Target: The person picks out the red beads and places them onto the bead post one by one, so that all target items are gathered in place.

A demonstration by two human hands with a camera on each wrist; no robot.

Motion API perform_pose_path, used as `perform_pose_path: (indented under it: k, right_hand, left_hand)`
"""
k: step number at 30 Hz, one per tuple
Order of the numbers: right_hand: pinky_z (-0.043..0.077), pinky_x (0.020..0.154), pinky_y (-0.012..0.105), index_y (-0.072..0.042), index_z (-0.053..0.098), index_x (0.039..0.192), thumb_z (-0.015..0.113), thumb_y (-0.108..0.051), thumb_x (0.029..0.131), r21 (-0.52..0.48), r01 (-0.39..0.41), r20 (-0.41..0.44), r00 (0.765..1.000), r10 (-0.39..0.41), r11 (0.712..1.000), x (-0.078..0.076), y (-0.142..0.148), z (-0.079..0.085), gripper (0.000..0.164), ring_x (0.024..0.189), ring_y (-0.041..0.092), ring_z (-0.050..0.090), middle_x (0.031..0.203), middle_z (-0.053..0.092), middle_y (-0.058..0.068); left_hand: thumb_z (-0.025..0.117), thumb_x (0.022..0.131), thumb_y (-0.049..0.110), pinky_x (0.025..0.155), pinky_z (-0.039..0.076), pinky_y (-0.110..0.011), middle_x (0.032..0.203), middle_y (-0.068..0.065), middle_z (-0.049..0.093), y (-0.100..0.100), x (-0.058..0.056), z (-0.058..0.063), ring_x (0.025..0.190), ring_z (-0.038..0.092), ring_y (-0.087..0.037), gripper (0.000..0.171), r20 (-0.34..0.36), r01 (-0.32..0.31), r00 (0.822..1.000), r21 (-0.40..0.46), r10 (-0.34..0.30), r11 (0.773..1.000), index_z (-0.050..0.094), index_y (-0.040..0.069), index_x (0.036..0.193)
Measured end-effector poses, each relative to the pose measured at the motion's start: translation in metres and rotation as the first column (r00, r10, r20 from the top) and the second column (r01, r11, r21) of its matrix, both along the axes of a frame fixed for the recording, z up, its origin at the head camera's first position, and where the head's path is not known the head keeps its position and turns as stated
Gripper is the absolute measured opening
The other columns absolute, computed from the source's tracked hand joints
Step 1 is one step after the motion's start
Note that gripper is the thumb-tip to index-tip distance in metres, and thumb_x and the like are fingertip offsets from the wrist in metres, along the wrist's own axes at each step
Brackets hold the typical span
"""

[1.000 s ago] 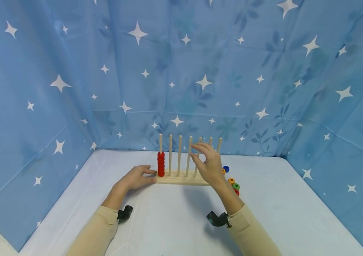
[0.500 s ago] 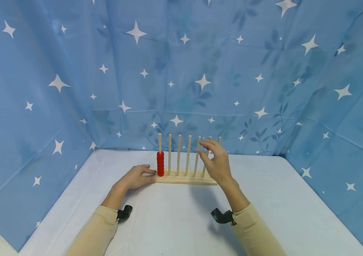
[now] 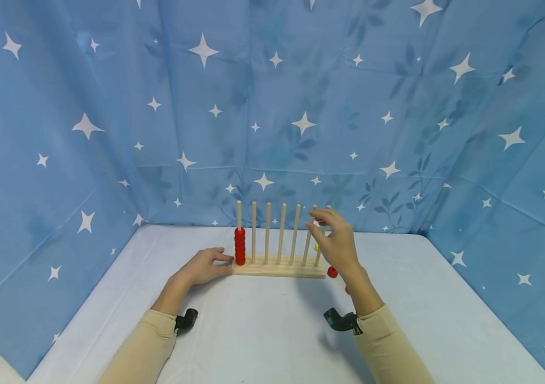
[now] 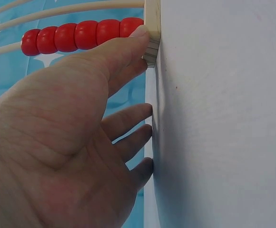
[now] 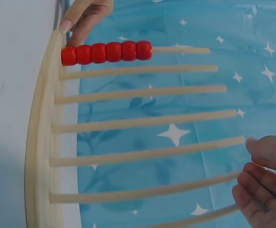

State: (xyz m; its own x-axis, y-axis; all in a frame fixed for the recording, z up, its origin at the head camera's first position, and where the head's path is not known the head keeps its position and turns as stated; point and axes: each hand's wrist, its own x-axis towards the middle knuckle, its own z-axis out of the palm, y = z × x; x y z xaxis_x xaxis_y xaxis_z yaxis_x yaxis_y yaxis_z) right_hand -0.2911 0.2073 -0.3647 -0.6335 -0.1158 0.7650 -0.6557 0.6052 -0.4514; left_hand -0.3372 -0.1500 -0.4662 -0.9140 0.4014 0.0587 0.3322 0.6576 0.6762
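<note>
A wooden abacus (image 3: pixel 279 269) with a row of upright rods stands on the table. Several red beads (image 3: pixel 239 246) fill the lower part of its leftmost rod; the other rods in the right wrist view carry none. My left hand (image 3: pixel 205 266) pinches the left end of the base, thumb (image 4: pixel 137 35) in front and forefinger behind. Near the tops of the rightmost rods is my right hand (image 3: pixel 337 242), its fingers bent loosely with a gap to the thumb and no bead between them. In the right wrist view, these fingers (image 5: pixel 257 183) lie close by the rod ends.
A loose red bead (image 3: pixel 332 272) lies by the base's right end, with another red bead (image 3: pixel 347 290) partly behind the right wrist. Some yellow (image 3: pixel 317 247) shows behind the right hand. A blue starred curtain (image 3: pixel 272 106) hangs behind the white table (image 3: pixel 262 330).
My right hand has shifted right along the rod tops. Its arm now covers the blue, orange and green beads, while red and yellow ones have come into view. The left hand stays put.
</note>
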Motion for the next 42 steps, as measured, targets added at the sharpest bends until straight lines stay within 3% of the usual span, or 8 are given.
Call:
perform_pose_path:
  k: [4,11,23,32,42]
  right_hand:
    - [0.061,0.071,0.033,-0.003,0.076,0.121,0.078,-0.009,0.093,0.007,0.009,0.039,0.999,-0.009,1.0,-0.002,0.009,-0.001,0.028,0.102,0.032,0.071,0.119,0.074,0.013]
    - [0.063,0.076,0.044,-0.003,0.076,0.12,0.078,-0.01,0.094,0.057,0.034,0.069,0.997,-0.038,0.998,-0.003,0.023,-0.001,0.027,0.1,0.031,0.071,0.115,0.074,0.015]
    - [0.056,0.077,0.017,-0.005,0.077,0.117,0.077,-0.013,0.095,0.062,0.037,0.132,0.99,-0.045,0.997,-0.002,0.037,0.001,0.024,0.099,0.028,0.071,0.115,0.075,0.013]
    - [0.061,0.085,0.051,-0.002,0.077,0.114,0.08,-0.009,0.092,0.055,0.066,0.149,0.986,-0.074,0.996,-0.006,0.051,-0.004,0.024,0.096,0.033,0.071,0.109,0.075,0.017]
    - [0.06,0.089,0.054,-0.001,0.077,0.114,0.081,-0.01,0.091,0.051,0.069,0.17,0.982,-0.077,0.996,-0.009,0.061,-0.006,0.025,0.095,0.035,0.071,0.108,0.075,0.017]
  left_hand:
    - [0.076,0.096,0.031,0.121,0.031,-0.065,0.158,-0.026,0.046,-0.001,0.0,-0.001,0.15,0.037,-0.05,0.042,-0.001,-0.002,1.0,-0.003,0.002,1.0,0.073,0.012,0.133]
    - [0.076,0.096,0.032,0.12,0.031,-0.066,0.158,-0.026,0.047,-0.002,-0.002,-0.002,0.149,0.038,-0.05,0.043,-0.011,0.002,1.0,-0.006,-0.002,1.0,0.073,0.012,0.133]
    - [0.076,0.096,0.031,0.12,0.032,-0.066,0.157,-0.027,0.047,-0.001,-0.001,-0.001,0.149,0.039,-0.05,0.042,-0.02,0.005,1.0,-0.019,-0.005,1.0,0.073,0.012,0.133]
    - [0.076,0.096,0.031,0.119,0.033,-0.067,0.157,-0.028,0.047,-0.001,-0.002,-0.002,0.148,0.039,-0.051,0.041,-0.03,0.01,0.999,-0.011,-0.01,1.0,0.074,0.011,0.132]
    - [0.075,0.096,0.032,0.12,0.032,-0.067,0.158,-0.028,0.046,-0.001,-0.001,-0.001,0.149,0.038,-0.051,0.042,-0.015,0.005,1.0,-0.012,-0.005,1.0,0.073,0.012,0.133]
